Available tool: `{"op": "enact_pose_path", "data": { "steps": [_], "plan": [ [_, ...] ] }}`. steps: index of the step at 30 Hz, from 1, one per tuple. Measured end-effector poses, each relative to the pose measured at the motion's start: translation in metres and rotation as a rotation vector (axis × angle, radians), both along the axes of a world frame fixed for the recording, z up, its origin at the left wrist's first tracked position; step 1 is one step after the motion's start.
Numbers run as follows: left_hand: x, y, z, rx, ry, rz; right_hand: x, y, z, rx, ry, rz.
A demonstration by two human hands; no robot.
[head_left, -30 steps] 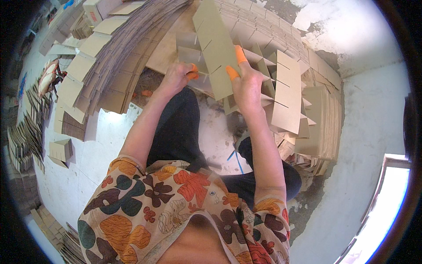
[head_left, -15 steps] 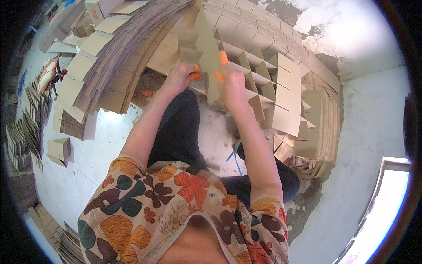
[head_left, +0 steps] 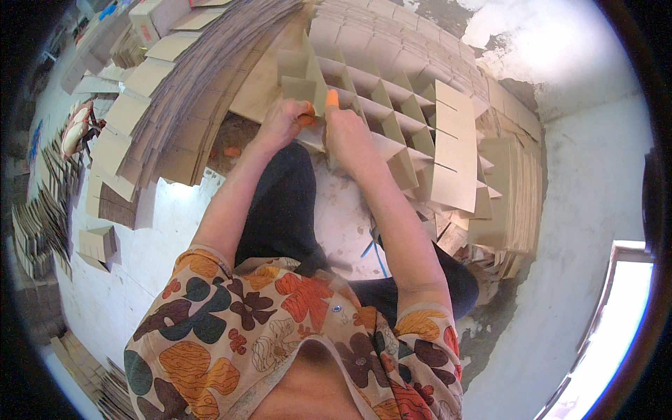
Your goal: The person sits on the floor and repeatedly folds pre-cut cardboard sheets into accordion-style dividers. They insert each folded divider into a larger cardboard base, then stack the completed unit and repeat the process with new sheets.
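One card grid (head_left: 380, 96): likely light, stiff, creases easily; grip by edges. Left hand (head_left: 282, 124) pinches near side, right hand (head_left: 348, 135) the leftmost strip (head_left: 317, 78).

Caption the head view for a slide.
Left hand and right hand, with orange finger covers, at a cardboard divider grid, right of a curving cardboard stack.

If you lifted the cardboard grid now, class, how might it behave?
The cardboard grid is probably light for its size, being thin-walled and open-celled. It may skew, since its strips appear merely slotted together. The outer panel seems fairly stiff, showing little bend.
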State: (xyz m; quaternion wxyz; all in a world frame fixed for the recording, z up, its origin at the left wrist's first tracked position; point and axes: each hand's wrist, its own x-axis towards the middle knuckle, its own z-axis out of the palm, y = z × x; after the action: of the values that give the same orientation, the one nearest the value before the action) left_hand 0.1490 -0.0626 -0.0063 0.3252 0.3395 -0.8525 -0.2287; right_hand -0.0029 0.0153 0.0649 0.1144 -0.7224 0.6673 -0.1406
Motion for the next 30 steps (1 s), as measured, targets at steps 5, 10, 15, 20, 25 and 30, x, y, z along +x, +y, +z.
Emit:
{"op": "enact_pose_path", "data": {
  "steps": [5,10,15,20,25,30],
  "plan": [
    [-0.001,-0.003,-0.001,0.114,0.031,-0.059,-0.020,-0.009,0.003,-0.222,-0.106,0.075],
    [-0.008,0.004,0.010,0.009,0.022,-0.067,-0.019,-0.011,-0.011,-0.108,-0.048,0.036],
    [-0.001,-0.005,-0.005,-0.119,-0.044,-0.035,-0.001,0.015,-0.015,0.175,0.054,-0.004],
    [-0.005,0.013,0.019,-0.239,-0.198,0.001,-0.049,0.043,0.023,-0.095,0.086,-0.229],
    [-0.033,0.023,0.045,-0.323,-0.446,-0.157,-0.164,0.078,0.008,-0.240,0.363,-0.618],
    [-0.088,-0.028,0.044,-0.271,-0.436,-0.243,-0.241,0.110,0.003,0.121,0.120,-0.770]
  ]
}}
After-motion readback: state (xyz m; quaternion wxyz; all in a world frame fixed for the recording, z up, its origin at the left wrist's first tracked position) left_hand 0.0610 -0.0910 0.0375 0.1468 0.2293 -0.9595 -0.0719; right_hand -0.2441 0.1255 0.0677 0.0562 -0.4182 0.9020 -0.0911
